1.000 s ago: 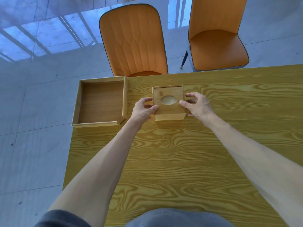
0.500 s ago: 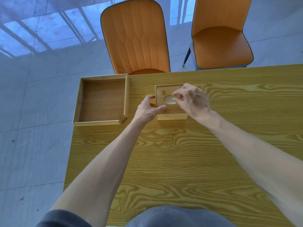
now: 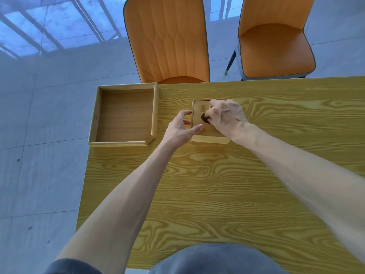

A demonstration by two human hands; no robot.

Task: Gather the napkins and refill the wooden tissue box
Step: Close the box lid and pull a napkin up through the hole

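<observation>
A small wooden tissue box (image 3: 199,108) with an oval hole in its lid stands on the yellow wood-grain table (image 3: 217,184). My left hand (image 3: 180,129) rests against the box's left side, thumb on the lid's near edge, fingers spread. My right hand (image 3: 225,115) lies over the lid with its fingertips curled into the dark oval hole. No napkins are in view; the inside of the box is hidden.
An empty wooden tray (image 3: 123,115) with low walls sits at the table's far left corner, overhanging the edge. Two orange chairs (image 3: 167,40) (image 3: 274,40) stand behind the table. Grey tiled floor lies to the left.
My right hand moved from the box's right side onto the lid and pushed its fingertips into the oval hole. My left hand stayed at the box's left side.
</observation>
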